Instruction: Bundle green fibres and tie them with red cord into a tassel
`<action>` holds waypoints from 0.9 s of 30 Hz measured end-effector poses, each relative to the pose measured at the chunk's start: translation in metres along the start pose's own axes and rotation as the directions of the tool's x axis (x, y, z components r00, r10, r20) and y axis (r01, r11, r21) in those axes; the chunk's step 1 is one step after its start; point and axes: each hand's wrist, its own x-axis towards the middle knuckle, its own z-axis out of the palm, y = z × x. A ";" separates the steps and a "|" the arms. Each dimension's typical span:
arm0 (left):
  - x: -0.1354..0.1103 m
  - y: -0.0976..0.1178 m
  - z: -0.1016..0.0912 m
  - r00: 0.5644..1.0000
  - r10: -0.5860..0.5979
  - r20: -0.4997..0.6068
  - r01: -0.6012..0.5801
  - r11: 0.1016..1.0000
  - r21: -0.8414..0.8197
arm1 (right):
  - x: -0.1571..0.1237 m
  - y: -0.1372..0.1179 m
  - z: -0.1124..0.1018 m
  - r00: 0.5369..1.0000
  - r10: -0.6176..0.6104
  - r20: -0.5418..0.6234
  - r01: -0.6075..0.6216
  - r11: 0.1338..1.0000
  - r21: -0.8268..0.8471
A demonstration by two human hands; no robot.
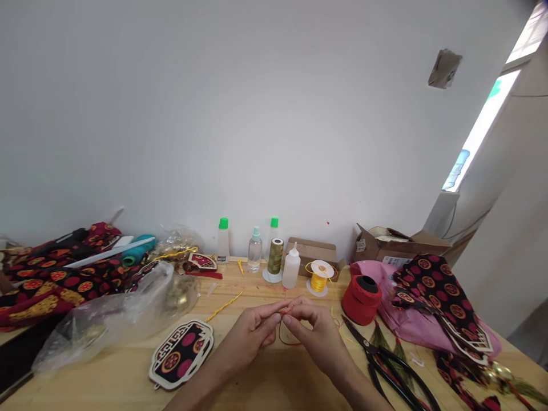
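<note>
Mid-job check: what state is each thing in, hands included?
Left hand: fingertips pinched on red cord.
Right hand: pinching the same cord.
Red cord: held, looped below the fingers.
Scissors: lying flat, blades apparently closed.
Squeeze bottle: upright, nozzle on.
Left green-capped bottle: upright, capped.
Spray bottle: upright.
Yellow cord spool: upright, partly unwound.
Red thread cone: standing upright.
Right cardboard box: open.

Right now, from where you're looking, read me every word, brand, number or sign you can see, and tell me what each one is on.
No text is readable; these labels are too small or blurred:
Green-capped bottle at the left: a small dark label low on its front.
Open cardboard box at the right: a small printed label and a white label.
</note>
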 end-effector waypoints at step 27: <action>0.002 0.000 0.000 0.993 -0.040 -0.114 0.048 0.996 0.070 | -0.009 -0.008 0.001 0.967 -0.189 0.169 0.253 0.687 -0.681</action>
